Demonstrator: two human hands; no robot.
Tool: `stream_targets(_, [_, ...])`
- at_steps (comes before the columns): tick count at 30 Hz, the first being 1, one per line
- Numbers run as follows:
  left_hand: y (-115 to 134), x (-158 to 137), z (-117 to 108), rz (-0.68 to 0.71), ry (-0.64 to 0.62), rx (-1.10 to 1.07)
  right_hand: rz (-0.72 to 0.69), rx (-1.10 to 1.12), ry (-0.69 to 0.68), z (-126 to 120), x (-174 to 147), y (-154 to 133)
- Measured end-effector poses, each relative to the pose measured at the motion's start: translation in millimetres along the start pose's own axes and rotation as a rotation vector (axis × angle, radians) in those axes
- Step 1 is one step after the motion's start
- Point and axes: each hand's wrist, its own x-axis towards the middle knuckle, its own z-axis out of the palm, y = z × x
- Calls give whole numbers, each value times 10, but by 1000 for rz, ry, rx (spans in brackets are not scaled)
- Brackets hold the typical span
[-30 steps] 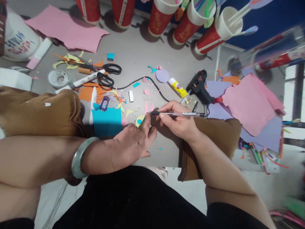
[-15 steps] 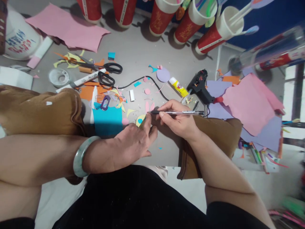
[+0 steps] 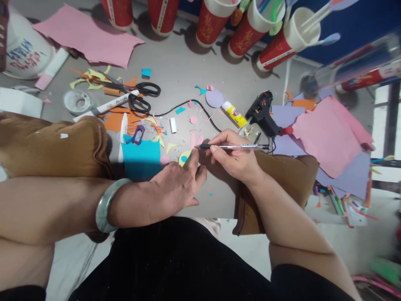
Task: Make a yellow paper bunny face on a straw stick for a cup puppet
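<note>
A slim clear pen [image 3: 234,146] with a black grip lies almost level in my right hand [image 3: 237,156], pinched between thumb and fingers. Its tip is at the lower end of two small pink paper ear shapes [image 3: 196,139]. My left hand [image 3: 177,184] rests palm down on the table, fingers stretched out and apart, the index fingertip close to the pen tip. Partly under those fingers is a yellow paper disc [image 3: 184,158] with a blue spot. A blue paper sheet [image 3: 141,156] lies left of that hand.
Scissors [image 3: 140,103], a white marker [image 3: 112,102], clear tape [image 3: 77,101] and paper scraps lie left. A glue stick [image 3: 234,114], a black glue gun [image 3: 263,115] and pink paper [image 3: 327,136] are right. Red cups [image 3: 210,25] line the back. Brown cushions [image 3: 53,146] flank the front.
The pen tip has shifted very slightly to the right. Otherwise both hands and the papers stay in place.
</note>
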Motion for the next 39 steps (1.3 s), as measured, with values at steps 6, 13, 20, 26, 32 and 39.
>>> stream_targets(6, [-3, 0, 63, 0, 56, 21, 3, -1, 31, 16, -12, -8])
stream_targets(13, [5, 13, 21, -8, 40, 1, -19, -8, 9, 21, -9, -9])
stream_targets(20, [-2, -13, 129, 11, 130, 47, -11, -48, 17, 11, -15, -5])
stream_targets(26, [-1, -39, 204, 5, 176, 107, -14, -35, 34, 18, -19, 4])
stream_targets(32, [-3, -36, 137, 9, 133, 106, -8, -39, 25, 31, -16, 0])
stream_targets(39, [1, -9, -31, 5, 1, 51, -16, -40, 17, 23, -9, -8])
